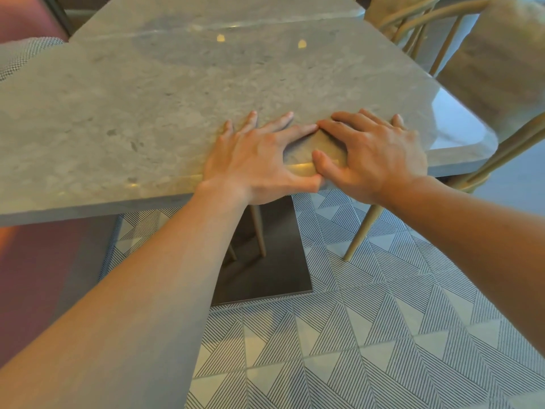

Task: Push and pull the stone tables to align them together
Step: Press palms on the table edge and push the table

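Note:
Two grey stone tables stand end to end. The near stone table (147, 93) fills most of the view, and the far stone table (236, 7) lies behind it across a thin seam. My left hand (259, 154) lies flat on the near table's front edge with its fingers spread. Right beside it, my right hand (374, 152) also rests flat on the top, near the front right corner. Index fingertips of both hands touch. Both thumbs reach down to the front edge.
A dark square table base (265, 261) stands on the patterned tile floor (383, 335). Wooden chairs with grey cushions (486, 69) stand close along the right side. A red bench seat (35, 261) and a checked cushion (26, 54) lie on the left.

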Demonstrator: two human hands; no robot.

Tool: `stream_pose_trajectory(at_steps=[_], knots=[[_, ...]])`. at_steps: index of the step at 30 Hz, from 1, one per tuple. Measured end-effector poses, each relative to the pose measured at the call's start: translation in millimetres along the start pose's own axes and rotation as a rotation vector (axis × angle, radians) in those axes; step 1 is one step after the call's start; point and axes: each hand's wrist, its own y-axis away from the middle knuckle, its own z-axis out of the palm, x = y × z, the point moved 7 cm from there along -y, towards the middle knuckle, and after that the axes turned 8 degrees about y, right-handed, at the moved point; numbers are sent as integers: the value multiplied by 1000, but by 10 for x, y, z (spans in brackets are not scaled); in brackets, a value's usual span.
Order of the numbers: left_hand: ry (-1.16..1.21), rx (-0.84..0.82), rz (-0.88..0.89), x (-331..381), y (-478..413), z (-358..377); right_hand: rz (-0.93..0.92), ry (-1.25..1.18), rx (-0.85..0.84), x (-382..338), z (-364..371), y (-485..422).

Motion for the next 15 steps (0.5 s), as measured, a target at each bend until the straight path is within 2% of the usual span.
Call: stream_pose_trajectory(at_steps=[15], knots=[[-1,-17,-26,75,-140,30,-10,-1,-45,143,24,-100]])
